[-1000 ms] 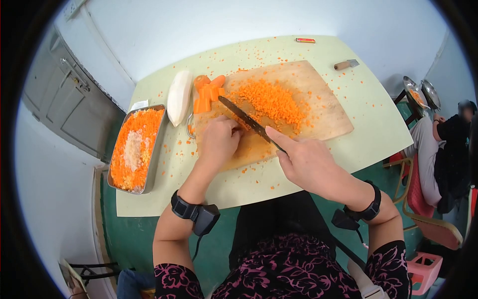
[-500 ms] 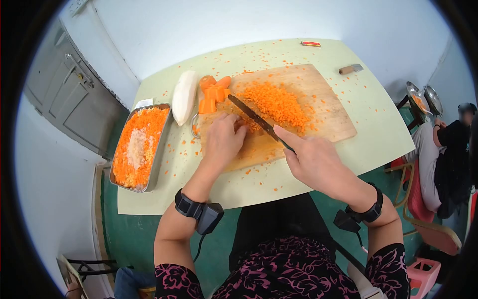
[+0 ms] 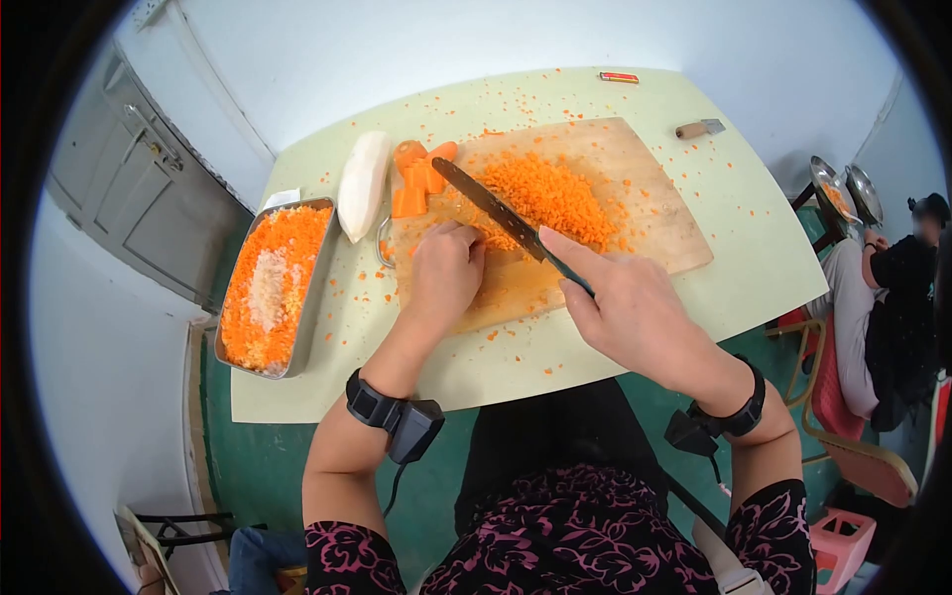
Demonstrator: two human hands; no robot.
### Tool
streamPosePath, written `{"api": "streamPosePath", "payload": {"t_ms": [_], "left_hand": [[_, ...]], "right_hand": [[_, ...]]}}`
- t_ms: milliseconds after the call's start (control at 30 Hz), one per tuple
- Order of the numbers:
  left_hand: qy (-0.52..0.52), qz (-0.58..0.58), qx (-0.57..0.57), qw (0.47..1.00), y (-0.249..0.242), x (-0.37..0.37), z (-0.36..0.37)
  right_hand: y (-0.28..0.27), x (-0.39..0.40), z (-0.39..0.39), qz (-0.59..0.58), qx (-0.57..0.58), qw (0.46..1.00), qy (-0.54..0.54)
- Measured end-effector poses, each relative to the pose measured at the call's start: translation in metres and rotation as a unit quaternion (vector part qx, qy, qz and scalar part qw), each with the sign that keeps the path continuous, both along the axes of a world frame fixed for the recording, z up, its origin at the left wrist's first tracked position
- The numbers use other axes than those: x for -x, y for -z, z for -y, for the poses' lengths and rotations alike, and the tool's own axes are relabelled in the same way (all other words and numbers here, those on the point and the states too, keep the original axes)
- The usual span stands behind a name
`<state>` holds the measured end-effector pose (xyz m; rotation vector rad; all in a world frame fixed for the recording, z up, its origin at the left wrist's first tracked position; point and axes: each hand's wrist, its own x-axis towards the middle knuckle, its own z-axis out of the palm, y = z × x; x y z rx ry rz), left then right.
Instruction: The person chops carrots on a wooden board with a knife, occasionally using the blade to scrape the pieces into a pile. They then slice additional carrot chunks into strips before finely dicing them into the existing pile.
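Note:
My right hand grips a kitchen knife with a dark blade, its index finger stretched along the blade's back. The blade slants over the wooden cutting board, its tip near the cut carrot chunks. Close to the blade, my left hand is closed, fingers curled down on the board. Bits of orange carrot show at its fingertips; most of what it holds is hidden. Beyond the knife lies a heap of finely chopped carrot.
Left of the board are a peeled white radish and a metal tray of chopped carrot with a pale heap on top. A wooden-handled tool and a red packet lie at the back. Another person sits at right.
The knife's tip has swung left and away from me, nearer the carrot chunks. My left hand's fingers have curled in a little more, and the view has shifted slightly.

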<state>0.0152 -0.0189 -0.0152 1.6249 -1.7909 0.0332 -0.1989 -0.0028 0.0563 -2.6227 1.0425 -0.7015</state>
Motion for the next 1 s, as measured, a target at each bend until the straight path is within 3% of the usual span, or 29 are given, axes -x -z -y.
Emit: {"api": "streamPosePath", "payload": {"t_ms": [200, 500, 567, 800, 1000], "left_hand": [[0.005, -0.009, 0.056, 0.998, 0.007, 0.002, 0.002], [-0.015, -0.111, 0.004, 0.994, 0.000, 0.004, -0.001], [-0.011, -0.082, 0.000, 0.997, -0.003, 0.003, -0.002], [0.007, -0.009, 0.044, 0.999, 0.009, 0.003, 0.002], [0.030, -0.084, 0.041, 0.995, 0.009, 0.007, 0.004]], "right_hand": [[0.004, -0.003, -0.001, -0.008, -0.028, 1.000, 0.002], [0.001, -0.008, -0.002, 0.001, -0.042, 0.999, 0.006], [0.005, -0.008, -0.002, 0.009, 0.000, 1.000, -0.007], [-0.001, -0.005, -0.002, -0.017, -0.030, 0.999, 0.020], [0.003, -0.005, 0.001, 0.008, -0.016, 1.000, 0.025]]}}
